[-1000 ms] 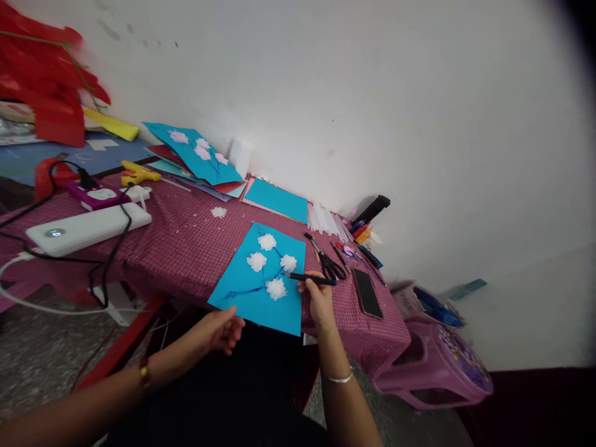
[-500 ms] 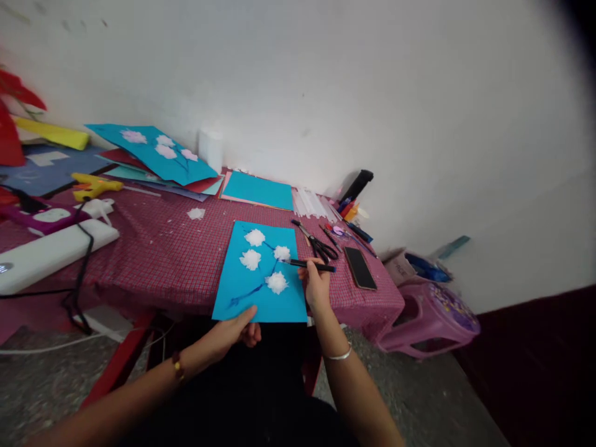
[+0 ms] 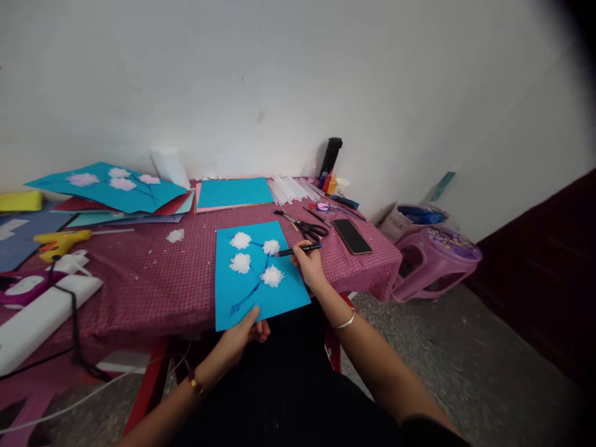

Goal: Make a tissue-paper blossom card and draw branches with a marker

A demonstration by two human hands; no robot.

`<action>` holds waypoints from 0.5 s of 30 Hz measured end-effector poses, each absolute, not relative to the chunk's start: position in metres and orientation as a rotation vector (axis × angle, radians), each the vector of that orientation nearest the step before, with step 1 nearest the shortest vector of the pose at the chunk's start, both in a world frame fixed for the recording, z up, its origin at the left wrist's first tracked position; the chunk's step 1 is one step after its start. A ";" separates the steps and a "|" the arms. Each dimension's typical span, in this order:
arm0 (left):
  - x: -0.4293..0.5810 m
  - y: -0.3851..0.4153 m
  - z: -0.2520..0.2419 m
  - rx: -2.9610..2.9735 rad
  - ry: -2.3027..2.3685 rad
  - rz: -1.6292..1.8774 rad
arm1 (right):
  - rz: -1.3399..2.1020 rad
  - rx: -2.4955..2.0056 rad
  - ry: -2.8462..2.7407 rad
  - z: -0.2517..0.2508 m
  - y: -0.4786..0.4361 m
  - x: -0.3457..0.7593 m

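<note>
A blue sheet of paper (image 3: 284,299) rests at the front edge of the table. On it are several white fluffy flowers (image 3: 272,276) and dark blue stem lines. My left hand (image 3: 246,332) pinches the sheet's near edge, thumb on top and fingers curled beneath. Held in my right hand (image 3: 309,266) is a black marker (image 3: 298,249), its tip by the right-hand upper flower; whether it touches the paper I cannot tell. Just beyond lie black-handled scissors (image 3: 311,231), with a phone (image 3: 352,236) to the right.
At the left are a yellow glue gun (image 3: 60,241), a white power strip (image 3: 44,323) with cables, and stacked coloured sheets under another flower picture (image 3: 109,186). Glue sticks (image 3: 292,190), paint bottles (image 3: 331,184) and a plain blue sheet (image 3: 235,192) stand along the back. A pink stool (image 3: 431,254) is right.
The camera view has tilted and shifted. The sheet appears slightly turned, its right near corner raised in view. Both hands keep their holds, and the marker stays by the same flower.
</note>
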State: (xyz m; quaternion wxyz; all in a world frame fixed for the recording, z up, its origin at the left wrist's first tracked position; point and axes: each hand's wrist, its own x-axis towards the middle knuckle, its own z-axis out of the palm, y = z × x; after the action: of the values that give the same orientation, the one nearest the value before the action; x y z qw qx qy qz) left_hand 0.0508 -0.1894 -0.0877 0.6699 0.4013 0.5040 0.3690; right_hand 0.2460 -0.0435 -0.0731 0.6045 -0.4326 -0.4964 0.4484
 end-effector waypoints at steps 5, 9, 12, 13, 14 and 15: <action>0.049 -0.189 -0.089 0.910 1.123 0.828 | 1.073 -0.995 -1.166 -0.075 -0.042 0.245; 0.049 -0.188 -0.094 0.933 1.122 0.825 | 1.093 -0.977 -1.160 -0.074 -0.043 0.246; 0.047 -0.189 -0.095 0.979 1.129 0.821 | 1.113 -0.958 -1.140 -0.074 -0.044 0.247; 0.047 -0.190 -0.094 0.999 1.136 0.821 | 1.119 -0.951 -1.128 -0.074 -0.043 0.247; 0.046 -0.191 -0.092 1.020 1.146 0.818 | 1.125 -0.943 -1.113 -0.074 -0.043 0.248; 0.045 -0.193 -0.089 1.040 1.159 0.813 | 1.130 -0.935 -1.094 -0.075 -0.042 0.250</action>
State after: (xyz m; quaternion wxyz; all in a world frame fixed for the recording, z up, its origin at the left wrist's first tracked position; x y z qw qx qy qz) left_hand 0.0447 -0.1929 -0.0889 0.6384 0.4556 0.5080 0.3562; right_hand 0.2496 -0.0417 -0.0747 0.6100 -0.4050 -0.4739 0.4893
